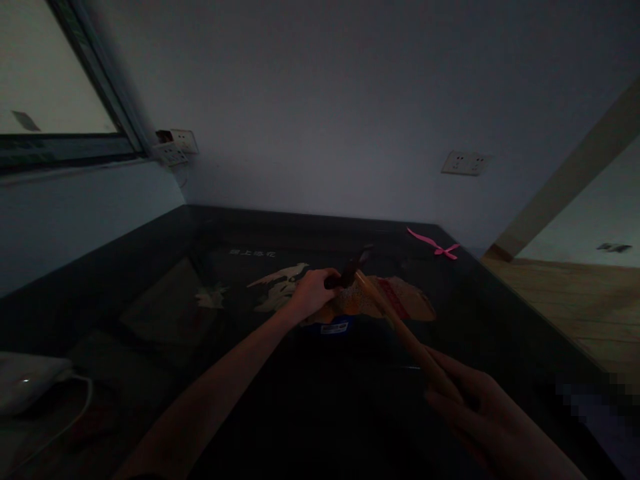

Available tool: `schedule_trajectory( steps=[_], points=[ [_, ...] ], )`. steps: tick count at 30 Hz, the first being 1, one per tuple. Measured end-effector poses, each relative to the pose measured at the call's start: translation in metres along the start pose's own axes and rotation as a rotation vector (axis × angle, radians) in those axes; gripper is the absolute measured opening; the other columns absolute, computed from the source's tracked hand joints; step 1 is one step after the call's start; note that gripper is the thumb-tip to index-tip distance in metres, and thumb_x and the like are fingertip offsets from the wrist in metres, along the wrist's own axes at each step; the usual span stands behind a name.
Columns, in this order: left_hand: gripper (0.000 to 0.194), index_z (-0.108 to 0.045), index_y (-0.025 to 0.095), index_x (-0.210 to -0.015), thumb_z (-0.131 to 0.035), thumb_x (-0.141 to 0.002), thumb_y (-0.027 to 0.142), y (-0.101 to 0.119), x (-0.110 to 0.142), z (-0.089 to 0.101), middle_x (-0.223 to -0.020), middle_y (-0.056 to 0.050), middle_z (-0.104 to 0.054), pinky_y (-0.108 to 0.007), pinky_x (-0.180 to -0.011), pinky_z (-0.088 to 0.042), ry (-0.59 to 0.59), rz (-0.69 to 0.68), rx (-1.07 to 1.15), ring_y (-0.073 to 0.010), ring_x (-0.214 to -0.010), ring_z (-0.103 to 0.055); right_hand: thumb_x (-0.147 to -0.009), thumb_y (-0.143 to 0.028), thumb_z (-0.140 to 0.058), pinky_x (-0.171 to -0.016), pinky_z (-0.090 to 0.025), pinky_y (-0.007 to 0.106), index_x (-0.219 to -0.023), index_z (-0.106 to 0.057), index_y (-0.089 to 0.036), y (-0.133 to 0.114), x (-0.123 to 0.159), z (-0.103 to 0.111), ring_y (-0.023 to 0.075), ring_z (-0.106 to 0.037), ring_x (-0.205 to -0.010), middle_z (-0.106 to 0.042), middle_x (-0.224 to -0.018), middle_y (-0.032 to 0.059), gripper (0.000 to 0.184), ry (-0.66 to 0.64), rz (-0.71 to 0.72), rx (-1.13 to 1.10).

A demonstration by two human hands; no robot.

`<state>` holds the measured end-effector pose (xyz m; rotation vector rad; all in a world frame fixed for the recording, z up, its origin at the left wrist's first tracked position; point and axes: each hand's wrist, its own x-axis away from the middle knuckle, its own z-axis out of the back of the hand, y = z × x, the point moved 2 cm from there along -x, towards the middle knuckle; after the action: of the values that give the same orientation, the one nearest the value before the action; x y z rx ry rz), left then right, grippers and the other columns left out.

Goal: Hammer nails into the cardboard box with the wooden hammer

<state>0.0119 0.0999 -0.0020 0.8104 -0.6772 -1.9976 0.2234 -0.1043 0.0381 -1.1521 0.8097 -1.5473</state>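
Observation:
My left hand (314,293) is stretched out over the middle of a dark glass table (490,313), closed around a dark handle (350,270) that points up and to the right. My right hand (475,410), nearer to me at the lower right, is closed on the near end of a long pale wooden stick (400,327). The stick's far end reaches the dark handle by my left hand. Under both lies an orange and tan packet (400,303) with a red stripe and a small white and blue label. The scene is dim.
A pink ribbon (436,245) lies near the table's far right corner. A white device with a cable (30,387) sits at the near left. Wall sockets (465,163) are on the back wall, more sockets (173,150) by the window. Wooden floor (575,300) shows to the right.

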Motion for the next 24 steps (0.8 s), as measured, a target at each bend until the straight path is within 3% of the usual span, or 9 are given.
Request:
schedule_trajectory(
  steps=[5,11,17,24],
  points=[
    [0.016,-0.067,0.017,-0.091,-0.061,-0.079,0.024,0.0025,-0.0001,0.0009,-0.085,-0.003,-0.07,-0.025,-0.065,-0.044,0.002,-0.008,-0.012,-0.0171,-0.076,-0.064,-0.077,-0.047,-0.066,-0.096,-0.047,0.039,-0.131,-0.054,-0.025,0.0028,0.002,0.0033,0.0304,-0.055,-0.118,-0.062,-0.127,0.0065,0.06,0.049,0.023,0.067],
    [0.022,-0.067,0.018,-0.095,-0.062,-0.074,0.014,0.0019,0.0004,0.0009,-0.088,-0.002,-0.07,-0.024,-0.068,-0.045,-0.014,0.002,-0.009,-0.0173,-0.079,-0.064,-0.077,-0.045,-0.065,-0.095,-0.049,0.038,-0.132,-0.053,-0.023,0.0042,-0.0004,-0.0004,0.0285,-0.057,-0.115,-0.061,-0.128,0.0077,0.061,-0.003,-0.008,0.028],
    [0.018,-0.067,0.017,-0.092,-0.061,-0.075,0.015,0.0008,0.001,-0.0005,-0.084,-0.001,-0.07,-0.023,-0.067,-0.045,0.01,-0.031,0.02,-0.0155,-0.074,-0.063,-0.078,-0.044,-0.063,-0.096,-0.047,0.039,-0.134,-0.051,-0.023,0.0014,0.0026,-0.0011,0.0287,-0.057,-0.115,-0.06,-0.13,0.0081,0.062,-0.019,-0.002,0.014],
    [0.019,-0.067,0.018,-0.092,-0.061,-0.075,0.015,0.0027,0.0021,0.0013,-0.084,0.0,-0.069,-0.023,-0.068,-0.045,0.016,-0.037,0.001,-0.0154,-0.076,-0.063,-0.076,-0.043,-0.065,-0.09,-0.052,0.038,-0.128,-0.058,-0.024,-0.0019,0.0051,-0.003,0.029,-0.062,-0.108,-0.065,-0.124,0.0083,0.056,0.067,0.007,0.018]
  ],
)
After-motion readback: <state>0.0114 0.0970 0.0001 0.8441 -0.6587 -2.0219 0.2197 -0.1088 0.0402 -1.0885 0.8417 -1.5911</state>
